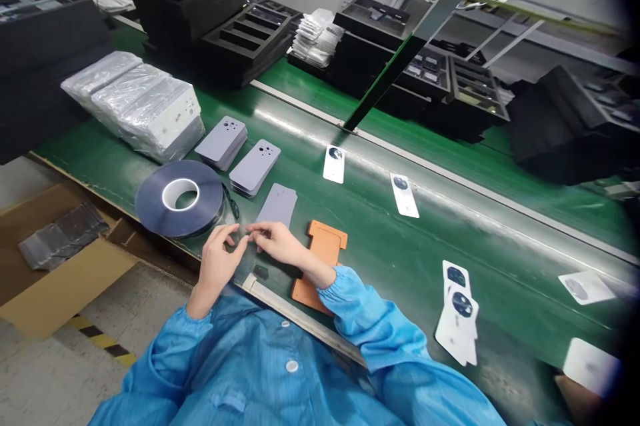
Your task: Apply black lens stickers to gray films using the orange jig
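Observation:
My left hand [220, 258] is beside the roll of film tape [145, 203], its fingers curled and its thumb tip close to the fingertips of my right hand [277, 243]. My right hand is pinched, just in front of the low stack of grey phone back panels [278, 203]. Whatever lies between the fingertips is too thin or clear to make out. Under my right forearm lies an orange fixture plate [325, 244], partly covered by the wrist. A small black piece [261, 271] rests near the bench edge below my hands.
Further stacks of grey back panels [256, 165] and plastic-wrapped panels [145, 103] stand at the left. White cards with dark circles [334, 165] lie along the green belt [380, 246]. Black foam trays [245, 39] line the back. An open cardboard box [75, 286] is below left.

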`<act>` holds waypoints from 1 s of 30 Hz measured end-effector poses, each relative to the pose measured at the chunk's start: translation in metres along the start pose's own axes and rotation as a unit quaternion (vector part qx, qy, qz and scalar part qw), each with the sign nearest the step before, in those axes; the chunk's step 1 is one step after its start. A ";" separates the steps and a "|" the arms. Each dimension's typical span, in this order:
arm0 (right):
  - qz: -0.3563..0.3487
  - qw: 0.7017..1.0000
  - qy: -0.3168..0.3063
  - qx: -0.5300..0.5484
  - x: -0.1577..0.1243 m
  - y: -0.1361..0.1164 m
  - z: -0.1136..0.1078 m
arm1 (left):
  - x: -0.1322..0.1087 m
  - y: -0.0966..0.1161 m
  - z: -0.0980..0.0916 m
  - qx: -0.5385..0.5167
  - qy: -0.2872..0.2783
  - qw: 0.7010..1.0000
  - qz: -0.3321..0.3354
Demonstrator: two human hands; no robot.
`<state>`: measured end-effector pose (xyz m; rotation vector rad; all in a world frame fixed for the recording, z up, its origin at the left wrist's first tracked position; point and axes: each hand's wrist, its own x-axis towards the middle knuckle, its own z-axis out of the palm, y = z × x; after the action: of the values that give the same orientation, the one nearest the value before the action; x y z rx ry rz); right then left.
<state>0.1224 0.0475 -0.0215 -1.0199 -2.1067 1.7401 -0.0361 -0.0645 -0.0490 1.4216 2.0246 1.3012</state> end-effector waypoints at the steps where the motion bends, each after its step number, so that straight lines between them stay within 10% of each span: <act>1: -0.002 1.000 -0.005 0.006 0.001 0.000 0.001 | 0.003 -0.002 0.001 0.008 0.008 1.000 0.003; 16: -0.039 0.998 -0.043 -0.030 0.001 -0.005 0.009 | 0.012 -0.031 -0.036 0.078 0.148 0.986 -0.011; 23: -0.066 0.995 -0.069 -0.007 -0.003 -0.002 0.016 | -0.001 -0.012 -0.023 0.025 0.046 0.995 0.090; 30: -0.078 0.995 -0.063 -0.021 -0.009 -0.005 0.011 | 0.006 -0.008 -0.016 0.021 0.083 0.993 0.082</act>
<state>0.1206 0.0333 -0.0178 -0.7503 -2.2424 1.7312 -0.0541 -0.0679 -0.0466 1.5758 2.0880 1.4985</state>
